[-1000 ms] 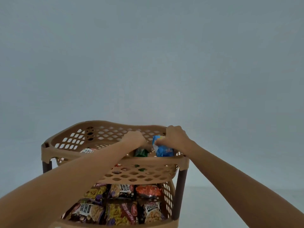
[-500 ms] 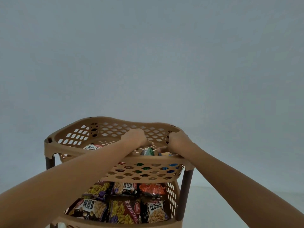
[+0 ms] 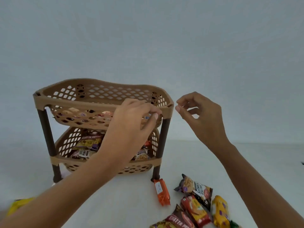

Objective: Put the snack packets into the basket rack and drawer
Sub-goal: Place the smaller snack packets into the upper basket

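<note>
So closest to the camera, a pile of snack packets sits loose on the table, right of the rack. Both hands are empty, fingers loosely curled: left hand in front of the top basket's rim, right hand just beside its corner. I'd grab the orange packet next and lay it flat.
</note>
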A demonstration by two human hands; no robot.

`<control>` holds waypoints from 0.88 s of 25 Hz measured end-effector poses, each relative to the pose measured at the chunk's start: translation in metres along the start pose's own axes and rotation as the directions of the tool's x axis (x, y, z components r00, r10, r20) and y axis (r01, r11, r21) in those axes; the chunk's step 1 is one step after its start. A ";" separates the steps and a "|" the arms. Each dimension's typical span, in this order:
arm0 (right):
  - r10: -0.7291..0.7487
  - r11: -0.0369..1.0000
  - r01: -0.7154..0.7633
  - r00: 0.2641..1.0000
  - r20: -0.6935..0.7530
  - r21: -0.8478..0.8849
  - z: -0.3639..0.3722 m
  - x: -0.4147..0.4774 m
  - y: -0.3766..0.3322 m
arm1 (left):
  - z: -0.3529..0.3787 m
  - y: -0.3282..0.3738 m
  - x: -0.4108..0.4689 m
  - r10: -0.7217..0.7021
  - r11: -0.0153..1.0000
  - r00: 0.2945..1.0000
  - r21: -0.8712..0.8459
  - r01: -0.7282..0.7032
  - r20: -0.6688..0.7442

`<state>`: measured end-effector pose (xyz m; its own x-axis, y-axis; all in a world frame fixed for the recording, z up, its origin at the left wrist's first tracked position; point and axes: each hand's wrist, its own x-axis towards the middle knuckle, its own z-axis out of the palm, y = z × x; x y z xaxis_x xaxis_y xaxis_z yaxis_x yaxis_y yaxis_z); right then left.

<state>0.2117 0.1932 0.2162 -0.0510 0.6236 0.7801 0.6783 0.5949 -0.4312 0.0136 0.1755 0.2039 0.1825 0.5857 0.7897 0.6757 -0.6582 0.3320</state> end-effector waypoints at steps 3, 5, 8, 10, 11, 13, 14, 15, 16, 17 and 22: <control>0.045 0.998 -0.044 0.999 0.024 -0.042 -0.024 -0.059 0.013 | 0.022 0.018 -0.050 -0.037 0.995 0.985 -0.088 0.052 0.167; 0.097 0.994 -0.094 0.993 0.067 -0.056 -0.035 -0.099 0.021 | 0.042 0.023 -0.079 -0.089 0.984 0.959 -0.126 0.127 0.269; 0.250 0.964 -0.230 0.956 0.155 -0.134 -0.047 -0.169 0.038 | 0.079 0.022 -0.118 -0.156 0.957 0.896 -0.160 0.241 0.417; 0.367 0.920 -0.307 0.894 0.256 -0.244 -0.051 -0.214 0.049 | 0.104 0.017 -0.139 -0.280 0.878 0.827 -0.218 0.426 0.487; 0.426 0.892 -0.333 0.845 0.323 -0.307 -0.053 -0.236 0.053 | 0.115 0.016 -0.149 -0.355 0.816 0.784 -0.241 0.525 0.509; 0.537 0.827 -0.355 0.729 0.425 -0.436 -0.056 -0.271 0.061 | 0.135 0.011 -0.165 -0.466 0.733 0.720 -0.231 0.640 0.515; 0.584 0.792 -0.362 0.684 0.437 -0.491 -0.059 -0.286 0.064 | 0.145 0.008 -0.171 -0.492 0.735 0.709 -0.195 0.649 0.505; 0.620 0.761 -0.365 0.651 0.437 -0.536 -0.062 -0.297 0.067 | 0.155 0.005 -0.174 -0.504 0.752 0.704 -0.146 0.642 0.500; 0.649 0.736 -0.369 0.622 0.438 -0.567 -0.064 -0.305 0.068 | 0.165 0.001 -0.174 -0.514 0.764 0.691 -0.095 0.638 0.508; 0.672 0.717 -0.376 0.597 0.439 -0.587 -0.065 -0.312 0.069 | 0.173 -0.003 -0.172 -0.528 0.766 0.663 -0.038 0.641 0.531; 0.712 0.667 -0.343 0.555 0.430 -0.661 -0.068 -0.328 0.075 | 0.211 -0.013 -0.163 -0.596 0.717 0.519 0.116 0.687 0.613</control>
<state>0.3289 -0.0014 -0.0408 0.1393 0.9879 -0.0687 0.9546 -0.1524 -0.2560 0.1258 0.1882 -0.0374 0.1294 0.9861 -0.1045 0.6927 -0.0145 0.7211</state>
